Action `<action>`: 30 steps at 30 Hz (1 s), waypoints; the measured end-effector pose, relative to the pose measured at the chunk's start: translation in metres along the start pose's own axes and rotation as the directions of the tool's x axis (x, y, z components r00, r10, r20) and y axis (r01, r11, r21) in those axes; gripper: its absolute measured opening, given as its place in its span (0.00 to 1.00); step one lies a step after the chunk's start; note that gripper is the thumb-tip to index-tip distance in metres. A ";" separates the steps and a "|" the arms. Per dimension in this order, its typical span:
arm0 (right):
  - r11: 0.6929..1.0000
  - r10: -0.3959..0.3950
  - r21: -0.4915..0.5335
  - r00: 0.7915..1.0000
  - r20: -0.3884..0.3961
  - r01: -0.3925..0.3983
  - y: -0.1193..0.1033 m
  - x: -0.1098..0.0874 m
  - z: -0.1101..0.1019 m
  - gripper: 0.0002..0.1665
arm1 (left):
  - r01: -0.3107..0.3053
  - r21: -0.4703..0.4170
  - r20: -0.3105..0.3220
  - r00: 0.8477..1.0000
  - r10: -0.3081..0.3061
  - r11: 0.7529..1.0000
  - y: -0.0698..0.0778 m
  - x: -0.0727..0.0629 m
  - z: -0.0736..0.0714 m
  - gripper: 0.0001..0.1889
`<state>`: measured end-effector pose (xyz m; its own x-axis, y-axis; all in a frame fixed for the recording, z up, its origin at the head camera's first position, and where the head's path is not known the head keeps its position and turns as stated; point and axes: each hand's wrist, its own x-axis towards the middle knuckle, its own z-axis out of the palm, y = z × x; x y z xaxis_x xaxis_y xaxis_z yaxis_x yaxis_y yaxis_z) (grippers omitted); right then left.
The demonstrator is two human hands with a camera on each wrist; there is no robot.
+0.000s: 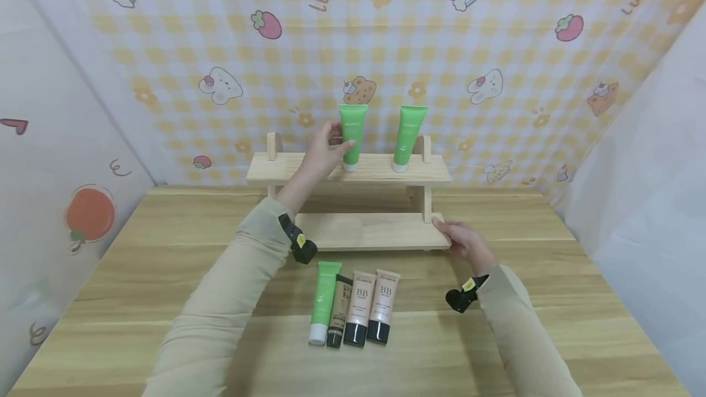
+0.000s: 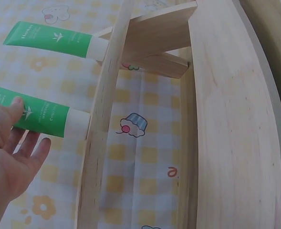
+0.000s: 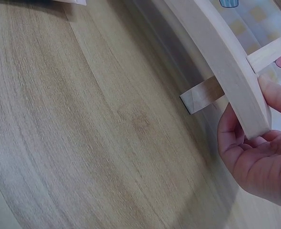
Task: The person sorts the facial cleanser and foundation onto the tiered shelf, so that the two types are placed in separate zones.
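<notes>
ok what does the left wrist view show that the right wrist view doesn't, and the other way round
Only the left wrist view shows the left hand holding a green tube, and a second green tube standing apart from it on its white cap.

Only the right wrist view shows the right hand gripping the end of the lower shelf board, and a short wooden foot beneath that board.

Both show part of the lower shelf board and the yellow-and-white checked backdrop.
</notes>
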<state>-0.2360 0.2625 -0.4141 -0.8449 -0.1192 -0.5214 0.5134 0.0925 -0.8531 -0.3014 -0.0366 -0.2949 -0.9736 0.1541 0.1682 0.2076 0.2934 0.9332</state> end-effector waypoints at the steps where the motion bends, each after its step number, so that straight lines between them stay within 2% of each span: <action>1: 1.000 0.000 -0.001 1.000 0.000 0.000 0.000 0.000 0.000 0.41 | 0.005 0.003 0.001 1.000 -0.005 1.000 0.000 0.000 0.000 0.23; 8: 1.000 -0.008 -0.008 1.000 -0.002 0.008 0.003 0.002 0.001 0.41 | 0.043 0.005 0.014 0.999 -0.043 0.999 0.002 -0.004 -0.006 0.25; 13: 1.000 0.000 -0.016 1.000 -0.025 0.000 0.003 0.003 0.001 0.42 | 0.049 0.011 0.023 0.999 -0.049 0.999 0.001 -0.010 -0.013 0.25; 19: 1.000 0.005 0.007 1.000 -0.012 -0.005 0.001 0.001 0.000 0.41 | 0.055 0.051 0.053 0.997 -0.058 0.997 -0.001 -0.019 -0.020 0.24; 30: 0.999 0.022 0.029 1.000 0.012 -0.022 -0.003 -0.003 0.002 0.41 | 0.136 0.125 0.095 0.984 -0.148 0.983 -0.003 -0.040 -0.031 0.20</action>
<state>-0.2348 0.2605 -0.4099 -0.8317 -0.1287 -0.5402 0.5362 0.0667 -0.8414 -0.2664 -0.0732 -0.2944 -0.9802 0.1979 -0.0028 0.0836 0.4269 0.9004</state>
